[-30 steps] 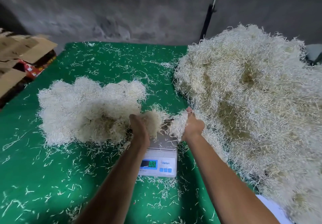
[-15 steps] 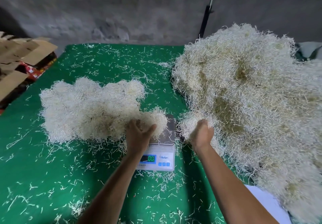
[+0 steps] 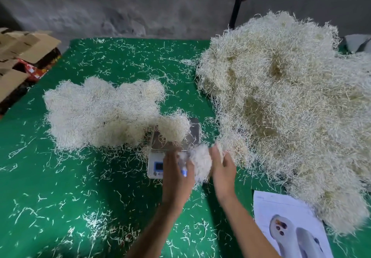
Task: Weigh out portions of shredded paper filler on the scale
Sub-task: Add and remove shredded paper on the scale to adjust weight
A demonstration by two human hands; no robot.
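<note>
— That wad of shredded paper (image 3: 200, 162) between the palms, at six o'clock of the scale (image 3: 174, 145), over its display: how will it handle?

— Feather-light and springy, I'd say, and it sheds strands. Best cupped from both sides, as now: the left hand (image 3: 176, 174) and right hand (image 3: 222, 167) press it between them, fingers fairly straight rather than clenched, though motion blur hides the fingertips

— What's changed?

— Half a second ago the left hand lay on the weighed heap (image 3: 104, 115) at nine o'clock and the right dug into the big pile (image 3: 287, 105) at three o'clock. Now both have met at the scale's near edge with a fresh clump. The pan holds only a spill from the weighed heap

— Anything else about?

— A printed sheet (image 3: 289, 225) at five o'clock on the green cloth (image 3: 60, 197), and cardboard boxes (image 3: 24, 50) off at ten o'clock
</note>
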